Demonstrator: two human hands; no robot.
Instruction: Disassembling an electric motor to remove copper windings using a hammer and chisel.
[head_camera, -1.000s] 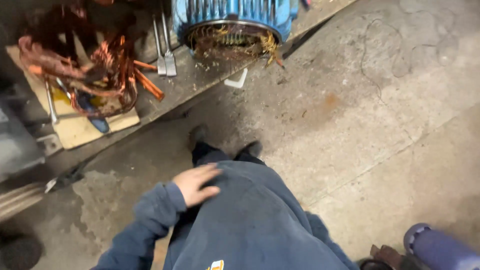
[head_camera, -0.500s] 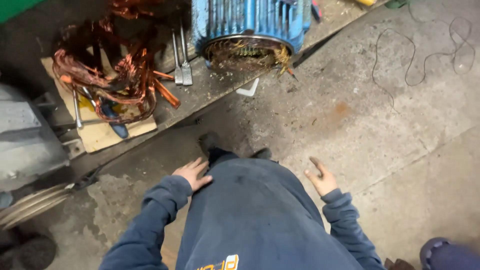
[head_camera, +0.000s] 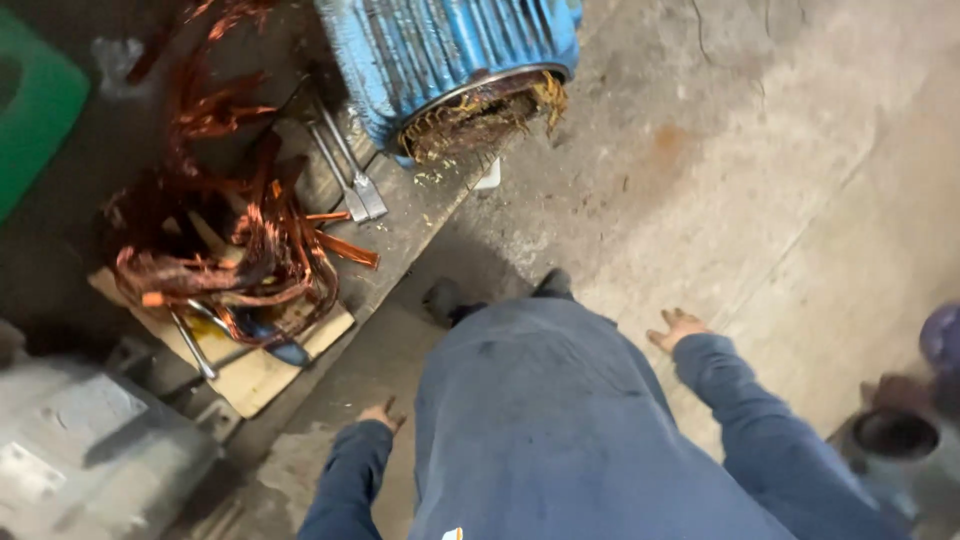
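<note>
My left hand (head_camera: 381, 413) and right hand (head_camera: 676, 327) hang empty, fingers spread (right clearer). Copper wire (head_camera: 235, 250) lies left, blue motor (head_camera: 455, 60) ahead.

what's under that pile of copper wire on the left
A tan board lies under the copper wire, with a blue-handled tool poking out. Anything deeper is covered by the coils.

Bare concrete floor (head_camera: 760, 200) is lying open to the right of the blue motor housing (head_camera: 450, 60) and ahead of the right hand (head_camera: 678, 327), giving wide room to pass. On the left, a tangle of copper wire (head_camera: 230, 250), two flat metal tools (head_camera: 350, 180) and a cardboard sheet (head_camera: 260, 370) are crowding the way. A grey metal block (head_camera: 90, 450) is closing off the lower left corner beyond the left hand (head_camera: 383, 413).
</note>
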